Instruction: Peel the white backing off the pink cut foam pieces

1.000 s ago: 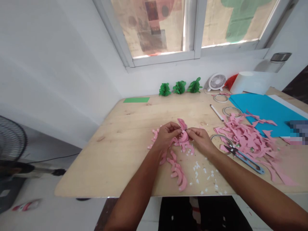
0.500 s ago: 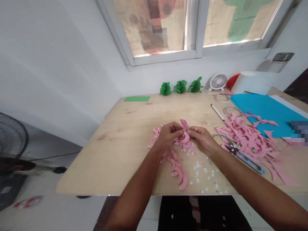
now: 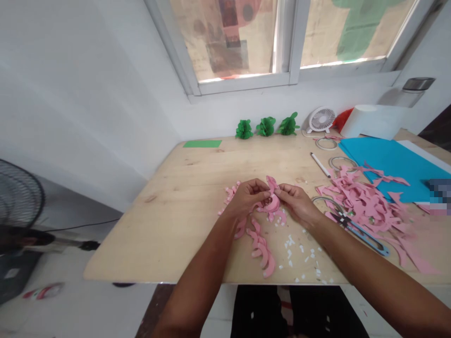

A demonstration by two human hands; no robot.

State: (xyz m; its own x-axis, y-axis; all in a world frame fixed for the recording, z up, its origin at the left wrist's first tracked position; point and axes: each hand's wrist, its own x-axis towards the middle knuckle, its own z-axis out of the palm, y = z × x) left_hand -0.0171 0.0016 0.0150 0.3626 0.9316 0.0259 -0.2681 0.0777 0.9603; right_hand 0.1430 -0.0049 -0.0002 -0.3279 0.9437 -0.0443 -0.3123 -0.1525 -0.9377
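Broad and pale, the wooden table stretches right across, flat bright blue sheets spread over its right side. A loose heap of pink paper scraps sprawls there too, a few pieces lapping onto the blue. Now in over the table's middle, the bare left hand and the bare right hand, face to face, nearly meeting! Towards the table's right front lies a dark-bladed cutting tool with blue handles, untouched. A chain of overlapping pink paper arcs points straight at the table's front edge.

And here's the heart of it: a layered pink paper piece with curved arcs, right between the hands, over the table's middle. Its long axis runs from a leaf-like tip on the far side down to arcs nearer the table's front. Left fingers clamped on it from one flank, right fingers from the other; neither hand looks clearly nearer. Whether its underside touches the table, I can't tell.

Three frilled green paper ornaments line the table's back edge, and tiny white bits litter its front.
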